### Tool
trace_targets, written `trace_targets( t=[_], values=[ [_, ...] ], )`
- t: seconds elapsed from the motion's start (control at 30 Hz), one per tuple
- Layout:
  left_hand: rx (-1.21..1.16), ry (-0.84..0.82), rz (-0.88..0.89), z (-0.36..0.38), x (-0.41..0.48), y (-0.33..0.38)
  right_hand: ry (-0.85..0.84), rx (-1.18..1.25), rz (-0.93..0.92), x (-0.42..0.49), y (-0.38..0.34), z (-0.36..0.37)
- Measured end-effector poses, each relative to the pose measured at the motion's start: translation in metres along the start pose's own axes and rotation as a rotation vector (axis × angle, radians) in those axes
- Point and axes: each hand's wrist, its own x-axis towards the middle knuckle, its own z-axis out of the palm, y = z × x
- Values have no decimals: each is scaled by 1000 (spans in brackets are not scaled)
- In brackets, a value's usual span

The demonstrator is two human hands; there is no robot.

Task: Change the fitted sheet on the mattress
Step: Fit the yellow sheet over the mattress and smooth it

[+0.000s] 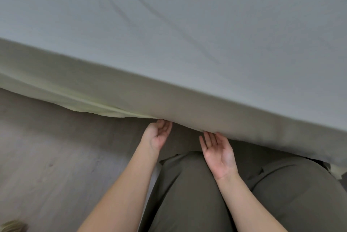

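A pale grey fitted sheet point(187, 25) covers the top and near side of the mattress point(97, 103), with a few creases across its top. The sheet's lower hem runs diagonally from the left down to the right. A paler yellowish layer shows under the hem at the left. My left hand point(158, 135) is palm up below the hem, its fingertips curled under the edge. My right hand point(217, 152) is palm up with straight fingers, the fingertips touching the hem's underside. Neither hand plainly grips the fabric.
A light grey wood-look floor point(47, 156) lies to the left of me. My legs in dark olive trousers point(197, 194) are close against the bed's side. A small pale object point(11, 226) peeks in at the bottom left corner.
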Motion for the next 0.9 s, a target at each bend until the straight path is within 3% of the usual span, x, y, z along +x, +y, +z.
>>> trace_targets(
  t=[0.57,0.83,0.9],
  values=[
    [0,-158,59,2,-25,-5,-104,143,-54,-4,8,3],
    [27,-165,60,10,-16,0,-121,254,-54,1,18,17],
    [55,-96,91,16,-15,4,-108,281,-42,2,18,17]
  ],
)
